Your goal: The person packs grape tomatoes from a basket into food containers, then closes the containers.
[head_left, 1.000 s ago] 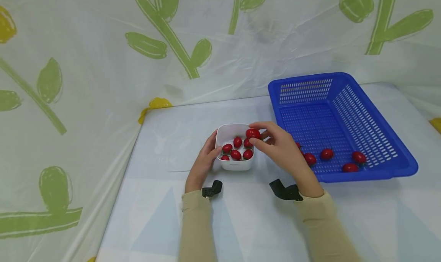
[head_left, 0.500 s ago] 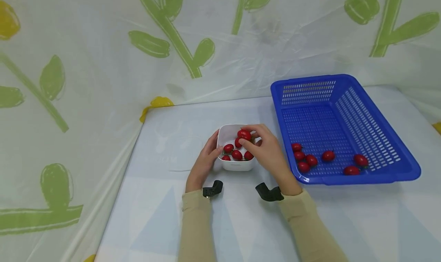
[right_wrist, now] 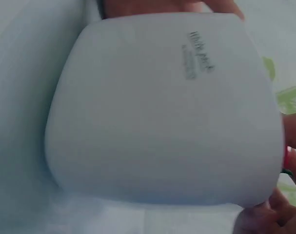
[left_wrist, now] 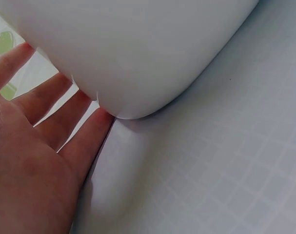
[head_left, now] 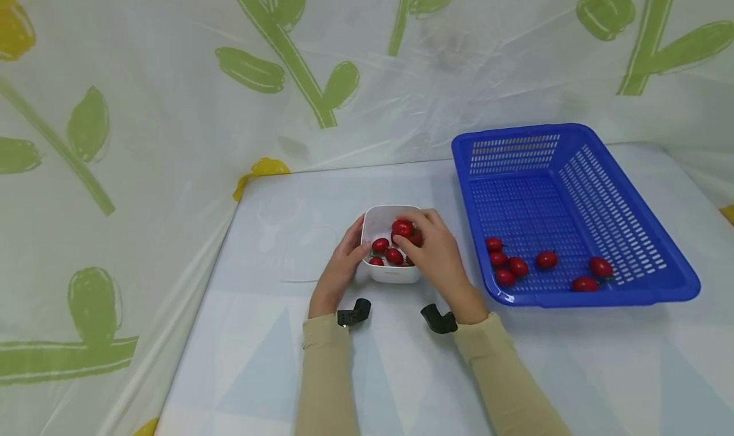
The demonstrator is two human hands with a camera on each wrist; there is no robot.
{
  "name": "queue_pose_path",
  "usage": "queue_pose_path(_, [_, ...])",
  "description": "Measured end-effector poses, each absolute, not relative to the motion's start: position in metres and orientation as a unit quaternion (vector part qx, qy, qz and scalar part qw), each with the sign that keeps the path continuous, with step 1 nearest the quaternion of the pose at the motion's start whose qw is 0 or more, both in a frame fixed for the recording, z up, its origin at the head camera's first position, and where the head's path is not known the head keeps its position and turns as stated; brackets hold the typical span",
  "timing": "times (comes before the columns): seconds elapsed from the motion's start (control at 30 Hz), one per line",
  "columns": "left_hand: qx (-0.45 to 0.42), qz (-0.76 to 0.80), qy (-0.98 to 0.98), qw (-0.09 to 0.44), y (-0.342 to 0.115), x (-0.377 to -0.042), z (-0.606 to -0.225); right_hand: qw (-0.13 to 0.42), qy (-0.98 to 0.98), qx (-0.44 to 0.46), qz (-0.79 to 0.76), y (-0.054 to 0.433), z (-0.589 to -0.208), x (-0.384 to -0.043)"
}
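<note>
A small white plastic box (head_left: 392, 275) stands on the table, with several cherry tomatoes (head_left: 394, 256) inside. My left hand (head_left: 338, 270) holds its left side, thumb at the rim; in the left wrist view the fingers (left_wrist: 84, 146) spread along the outer wall. Over the box's right half, my right hand (head_left: 438, 254) pinches a cherry tomato (head_left: 402, 227) between thumb and fingers. That hand hides part of the box's right side and some tomatoes. Small printed lettering shows on the box wall (right_wrist: 162, 112) in the right wrist view.
A blue slotted basket (head_left: 622, 296) sits to the right of the box. Several more cherry tomatoes (head_left: 546, 259) lie at its near end. A clear, flat lid-like piece (head_left: 309, 251) lies left of the box. A patterned white sheet (head_left: 172, 123) hangs behind the table.
My right hand has moved left and further over the box, still pinching the tomato. More tomatoes in the basket came into sight. The left hand and the box stay put.
</note>
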State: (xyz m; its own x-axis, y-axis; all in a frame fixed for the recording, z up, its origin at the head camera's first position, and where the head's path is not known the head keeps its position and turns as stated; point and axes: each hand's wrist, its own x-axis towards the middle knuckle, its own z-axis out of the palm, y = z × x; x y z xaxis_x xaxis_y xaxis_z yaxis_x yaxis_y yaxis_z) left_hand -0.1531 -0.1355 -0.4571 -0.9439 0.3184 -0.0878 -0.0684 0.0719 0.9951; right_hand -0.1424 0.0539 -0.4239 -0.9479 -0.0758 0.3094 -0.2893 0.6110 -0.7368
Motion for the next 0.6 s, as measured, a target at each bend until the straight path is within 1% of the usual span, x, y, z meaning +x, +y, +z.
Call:
queue_pose_path(0.2, [0.096,0.689,0.705,0.136,-0.1358,-0.1555,-0.4600,0.118,-0.900,0.148,0.393,0.0558,-0.4318,-0.1462])
queue_pose_path(0.6, [0.104,0.699,0.694,0.134,-0.1358,-0.1576,-0.4627,0.115,-0.887,0.105,0.435,0.0557,-0.4321,-0.1465])
